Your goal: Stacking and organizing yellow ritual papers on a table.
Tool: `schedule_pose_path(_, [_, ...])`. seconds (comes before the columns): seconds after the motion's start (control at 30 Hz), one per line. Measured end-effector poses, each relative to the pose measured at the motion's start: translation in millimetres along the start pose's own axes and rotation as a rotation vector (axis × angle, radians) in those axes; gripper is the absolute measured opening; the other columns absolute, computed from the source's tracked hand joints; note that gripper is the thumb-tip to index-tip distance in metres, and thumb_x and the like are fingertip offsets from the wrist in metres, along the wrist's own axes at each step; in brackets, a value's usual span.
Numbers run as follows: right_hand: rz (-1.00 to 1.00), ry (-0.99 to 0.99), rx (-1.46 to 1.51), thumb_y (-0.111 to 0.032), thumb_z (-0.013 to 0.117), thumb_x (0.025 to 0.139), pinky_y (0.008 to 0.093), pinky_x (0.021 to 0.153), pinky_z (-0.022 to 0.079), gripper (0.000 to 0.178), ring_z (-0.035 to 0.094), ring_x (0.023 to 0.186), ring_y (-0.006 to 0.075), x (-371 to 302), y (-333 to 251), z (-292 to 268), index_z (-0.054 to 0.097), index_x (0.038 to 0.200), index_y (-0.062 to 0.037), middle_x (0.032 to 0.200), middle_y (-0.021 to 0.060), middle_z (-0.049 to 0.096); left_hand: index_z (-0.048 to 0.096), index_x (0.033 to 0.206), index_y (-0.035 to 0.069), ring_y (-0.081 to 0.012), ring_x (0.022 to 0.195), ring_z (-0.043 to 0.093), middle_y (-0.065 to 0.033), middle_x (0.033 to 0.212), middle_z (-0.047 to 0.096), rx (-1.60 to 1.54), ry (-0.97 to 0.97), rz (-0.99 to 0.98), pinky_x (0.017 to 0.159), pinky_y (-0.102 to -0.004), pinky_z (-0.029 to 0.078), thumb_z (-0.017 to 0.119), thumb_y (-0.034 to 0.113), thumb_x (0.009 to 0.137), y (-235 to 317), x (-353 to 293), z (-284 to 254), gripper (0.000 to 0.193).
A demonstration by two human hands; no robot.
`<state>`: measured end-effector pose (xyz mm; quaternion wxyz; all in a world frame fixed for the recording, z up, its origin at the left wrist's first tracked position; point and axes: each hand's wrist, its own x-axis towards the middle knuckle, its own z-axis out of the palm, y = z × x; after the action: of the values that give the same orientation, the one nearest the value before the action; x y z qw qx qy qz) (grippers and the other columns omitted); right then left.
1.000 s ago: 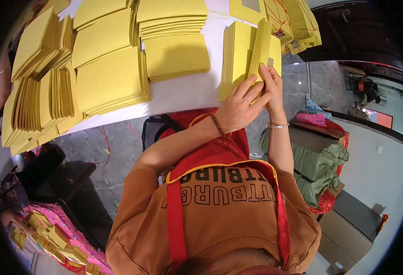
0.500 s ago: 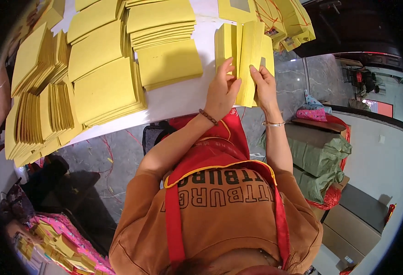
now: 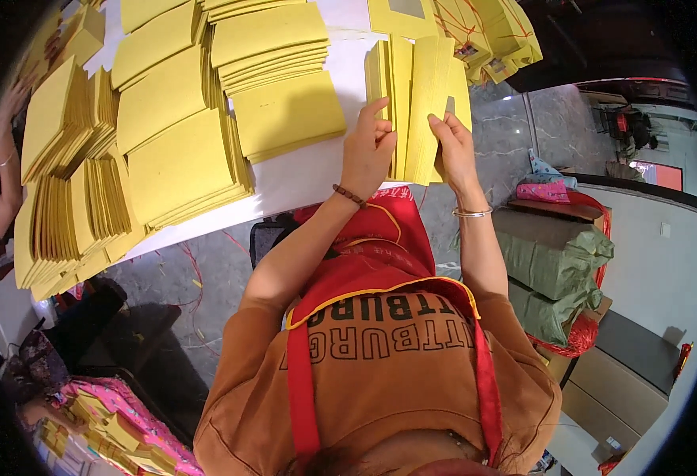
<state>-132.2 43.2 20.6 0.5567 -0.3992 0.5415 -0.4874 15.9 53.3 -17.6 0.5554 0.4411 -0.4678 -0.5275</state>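
My right hand [image 3: 456, 151] pinches the right edge of a folded yellow paper piece [image 3: 430, 103], thumb on top and fingers behind. The piece stands partly raised, its long panels side by side. At its left edge is my left hand [image 3: 367, 151], index finger stretched out and the other fingers loosely bent, apart from the thumb. It is near a narrow yellow fold [image 3: 377, 79]; whether the fingertips touch it I cannot tell. To the left lie stacks of flat yellow paper pieces [image 3: 289, 115] on the white table [image 3: 347, 59].
More yellow stacks [image 3: 170, 170] fill the table's left side. Yellow bundles tied with red string [image 3: 491, 36] lie at the far right. Another person's arm [image 3: 7, 151] reaches in at the left. Green wrapped packages [image 3: 551, 250] stand right of me.
My left hand has shifted left, away from the middle of the yellow piece, and its panels have spread slightly. My right hand keeps its pinch. At the left, another person's hand has come into view.
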Motion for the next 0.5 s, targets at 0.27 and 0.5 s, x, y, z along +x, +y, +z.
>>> schedule_pose_path(0.27, [0.0,0.013,0.037,-0.012,0.049,0.088,0.0208,0.066,0.043,0.014,0.052,0.073,0.0063,-2.7,-3.3,3.4,0.055,0.091,-0.0002,0.082,0.0015,0.059,0.059,0.1,0.003,-0.0199,0.066,0.058,-0.0122,0.076,0.061,0.081,-0.037,-0.017,0.063,-0.0288,0.047,0.053,0.004,0.078,9.6,1.6,-0.2,0.023])
schedule_pose_path(0.5, [0.012,0.007,0.058,-0.012,0.049,0.088,0.0213,0.067,0.042,0.013,0.052,0.072,0.007,-2.9,-3.1,3.1,0.054,0.089,-0.0007,0.082,0.0016,0.057,0.061,0.095,0.003,-0.0284,0.074,0.059,-0.0155,0.082,0.06,0.17,-0.004,0.125,0.065,-0.0345,0.047,0.055,0.012,0.08,9.6,-0.3,2.6,0.018])
